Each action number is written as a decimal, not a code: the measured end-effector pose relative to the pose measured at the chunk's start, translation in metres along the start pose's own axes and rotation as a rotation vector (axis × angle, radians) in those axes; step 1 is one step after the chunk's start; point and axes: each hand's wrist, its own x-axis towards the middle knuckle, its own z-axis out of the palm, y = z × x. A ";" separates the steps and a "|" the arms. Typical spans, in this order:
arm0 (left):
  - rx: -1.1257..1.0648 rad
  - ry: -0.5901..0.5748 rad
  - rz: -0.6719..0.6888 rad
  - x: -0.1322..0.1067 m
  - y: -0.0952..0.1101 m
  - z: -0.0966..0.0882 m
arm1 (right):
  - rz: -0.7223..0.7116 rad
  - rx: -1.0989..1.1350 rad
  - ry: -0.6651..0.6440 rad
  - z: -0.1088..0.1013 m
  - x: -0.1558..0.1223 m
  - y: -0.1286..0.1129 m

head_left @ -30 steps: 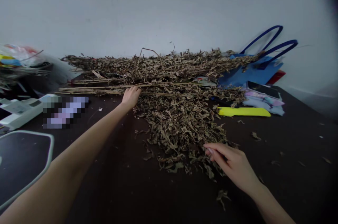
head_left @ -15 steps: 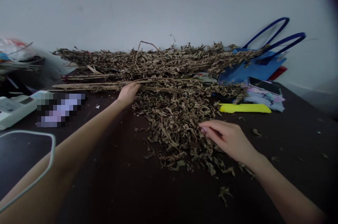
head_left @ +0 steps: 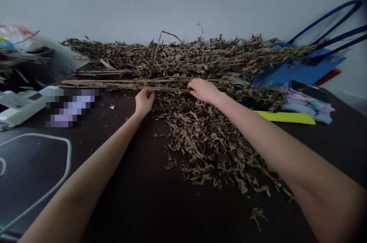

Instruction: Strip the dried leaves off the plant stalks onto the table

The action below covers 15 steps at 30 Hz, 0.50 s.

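Observation:
My left hand (head_left: 144,101) is closed in a pinch on a thin dried plant stem (head_left: 171,89) at the front of a row of stalks. Farther right, my right hand (head_left: 204,91) has its fingers curled onto the same stem, thumb and fingertips close together. Below and between the hands spreads a loose pile of dried leaves (head_left: 197,136). Behind them lie long bare stalks (head_left: 106,83), and farther back a thick heap of dried leafy plants (head_left: 172,57) runs along the wall.
White power strip (head_left: 27,105) and a pixelated object (head_left: 75,107) lie left, with a white cable (head_left: 69,155) in front. At right are a yellow strip-shaped object (head_left: 289,117), a phone (head_left: 309,92) on cloth and a blue bag (head_left: 312,67). The dark table (head_left: 129,197) lies underneath.
My right hand has moved from the leaf pile up and left to the stem. My left hand has turned from lying over the stalks to a pinch. The view has shifted slightly.

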 end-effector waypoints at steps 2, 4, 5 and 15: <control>-0.113 0.005 -0.056 0.000 -0.005 0.005 | 0.002 -0.043 -0.010 0.009 0.011 -0.006; -0.236 0.004 -0.114 0.001 -0.008 0.009 | 0.017 -0.081 -0.015 0.017 0.018 -0.011; -0.298 0.003 -0.143 0.001 -0.009 0.010 | 0.025 -0.096 -0.017 0.019 0.020 -0.013; -0.758 0.042 -0.386 0.005 0.002 -0.001 | 0.033 -0.109 0.018 0.003 0.017 -0.006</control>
